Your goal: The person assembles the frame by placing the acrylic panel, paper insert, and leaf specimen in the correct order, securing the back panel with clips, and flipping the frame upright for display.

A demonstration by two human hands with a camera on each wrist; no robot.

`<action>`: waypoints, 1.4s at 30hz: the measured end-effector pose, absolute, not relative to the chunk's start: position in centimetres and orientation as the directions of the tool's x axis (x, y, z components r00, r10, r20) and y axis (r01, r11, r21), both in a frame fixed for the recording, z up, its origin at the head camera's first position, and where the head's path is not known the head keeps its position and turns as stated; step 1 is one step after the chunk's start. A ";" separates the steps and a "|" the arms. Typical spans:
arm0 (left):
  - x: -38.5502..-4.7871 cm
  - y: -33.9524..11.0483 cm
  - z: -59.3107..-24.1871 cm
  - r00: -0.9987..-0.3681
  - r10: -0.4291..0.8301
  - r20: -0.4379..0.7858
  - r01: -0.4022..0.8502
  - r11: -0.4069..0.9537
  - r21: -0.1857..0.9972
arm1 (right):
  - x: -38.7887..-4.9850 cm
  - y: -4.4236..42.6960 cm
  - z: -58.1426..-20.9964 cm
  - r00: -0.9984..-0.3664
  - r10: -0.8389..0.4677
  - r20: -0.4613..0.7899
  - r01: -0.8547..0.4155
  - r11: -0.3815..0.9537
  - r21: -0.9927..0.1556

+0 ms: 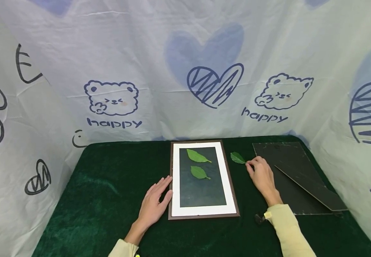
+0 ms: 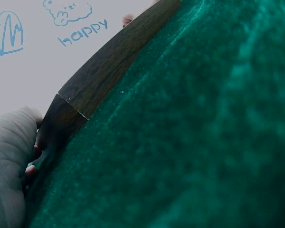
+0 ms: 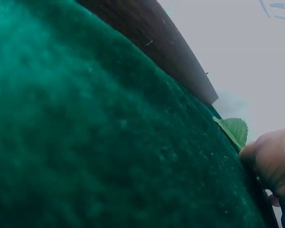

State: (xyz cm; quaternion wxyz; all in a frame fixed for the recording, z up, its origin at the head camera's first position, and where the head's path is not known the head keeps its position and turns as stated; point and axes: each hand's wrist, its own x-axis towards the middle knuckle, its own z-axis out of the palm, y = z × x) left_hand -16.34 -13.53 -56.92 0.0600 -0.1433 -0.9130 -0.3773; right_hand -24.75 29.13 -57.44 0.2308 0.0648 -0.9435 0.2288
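Right hand [image 1: 262,178]: thumb and fingertips pinched the stem of the loose leaf; sat at 3 o'clock of the frame.
Loose leaf [image 1: 237,157]: was just beside the frame at its 2 o'clock, over the green cloth [image 1: 108,178], tip toward 10 o'clock.
Left hand [image 1: 154,203]: fingers were straight, thumb spread off, tips touching the frame's edge at 9 o'clock; held nothing.
Picture frame [image 1: 236,203]: lay flat, brown rim, white border, dark panel.
Panel leaves: 2, both in the 12 o'clock half; upper leaf [image 1: 198,156] just apart from lower leaf [image 1: 199,172].
Black board [image 1: 278,151]: lay at 3 o'clock, flap [image 1: 314,189] angled toward 4 o'clock.
Backdrop: sheet [image 1: 159,110] hung at 12 o'clock, hearts and "happy" printed.
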 end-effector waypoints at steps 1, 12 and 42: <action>-16.3 -13.6 -56.9 -0.953 0.217 0.214 0.304 0.673 0.674 | -24.8 29.1 -57.5 -0.885 -0.010 0.465 -0.225 0.884 -0.410; -16.4 -13.6 -57.1 -0.951 0.214 0.221 0.308 0.676 0.670 | -24.8 29.5 -57.4 -0.912 0.007 0.411 -0.211 0.850 -0.482; -16.3 -13.6 -56.9 -0.954 0.216 0.210 0.301 0.670 0.678 | -24.3 28.1 -54.2 -0.925 -0.158 0.345 -0.349 0.707 -0.615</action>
